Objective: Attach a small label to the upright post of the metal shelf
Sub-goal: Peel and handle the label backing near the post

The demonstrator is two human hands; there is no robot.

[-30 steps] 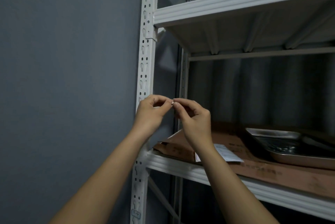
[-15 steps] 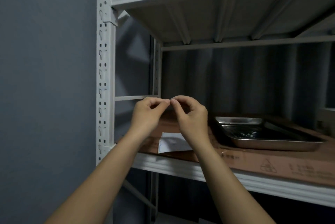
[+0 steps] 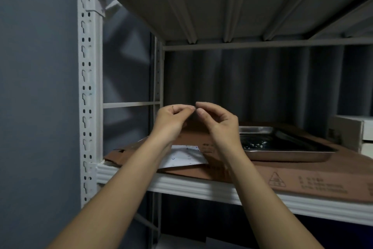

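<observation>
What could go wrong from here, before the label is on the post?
1. Both hands, left hand and right hand, meet fingertip to fingertip in mid-air; whatever they pinch is too small to see, so it might drop unnoticed.
2. The upright post is full of slots, so a label may bridge a hole and stick poorly.

A white metal shelf [image 3: 193,186] carries a flattened brown cardboard sheet [image 3: 302,180], with a white paper [image 3: 185,158] at its nine o'clock edge, a steel tray [image 3: 282,148] toward twelve, and a box [image 3: 351,131] at three.
</observation>
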